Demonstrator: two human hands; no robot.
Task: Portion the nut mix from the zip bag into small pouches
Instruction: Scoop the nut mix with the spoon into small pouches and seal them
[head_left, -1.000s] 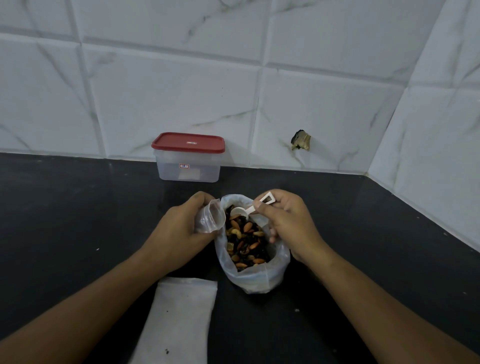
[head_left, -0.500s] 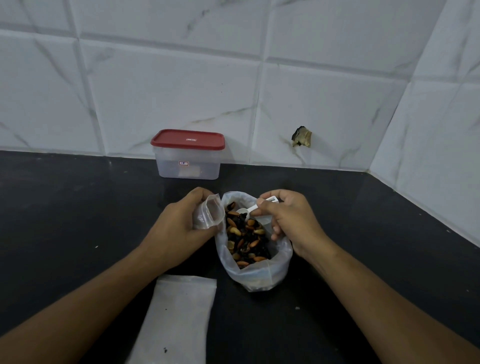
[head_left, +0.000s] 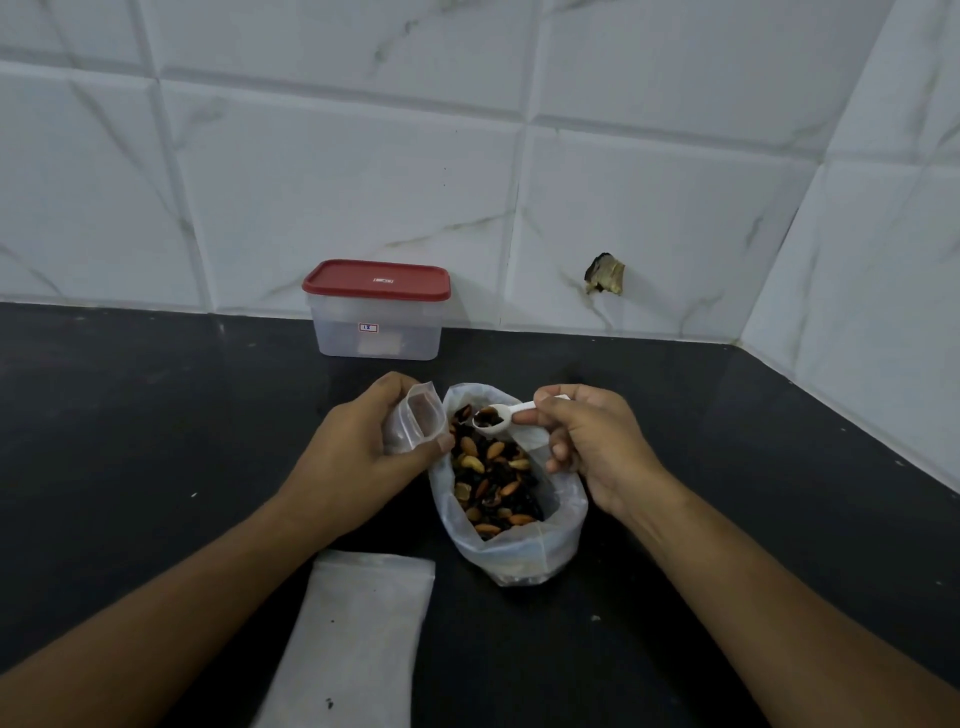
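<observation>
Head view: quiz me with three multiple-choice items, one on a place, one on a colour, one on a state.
1. Where does the box stand?
A) on the flat pouch
B) by the wall, behind the bag
C) right of the bag

2. What colour is its lid?
A) blue
B) green
C) red

3. What state is the scoop in?
A) loaded, held over the bag
B) empty, lying on the counter
C) inside the box

Answers:
1 B: it sits at the foot of the wall, beyond the bag.
2 C: the lid is plainly red.
3 A: the right hand pinches its handle, and its bowl is loaded above the bag's mouth.
</observation>
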